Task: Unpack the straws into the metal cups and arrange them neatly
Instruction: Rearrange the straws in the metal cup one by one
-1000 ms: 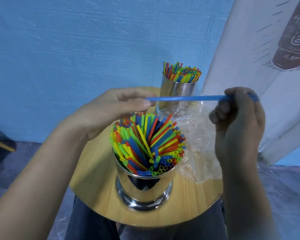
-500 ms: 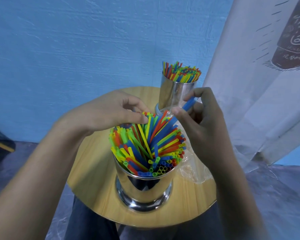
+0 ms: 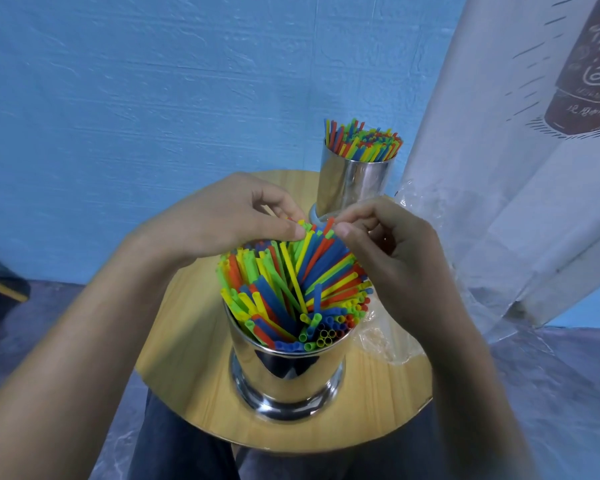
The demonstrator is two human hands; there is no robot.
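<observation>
both hands, l [image 3: 222,216] & r [image 3: 388,244], curled, fingers pinching straw tips [image 3: 312,237] over near cup [image 3: 288,372].

I count two shiny cylindrical metal cups: one [image 3: 286,372] at the near edge of the single round wooden table [image 3: 187,386], one [image 3: 355,183] at its far edge. One crumpled clear plastic bag [image 3: 385,344]. Two bare hands. Straws too many to count.
</observation>
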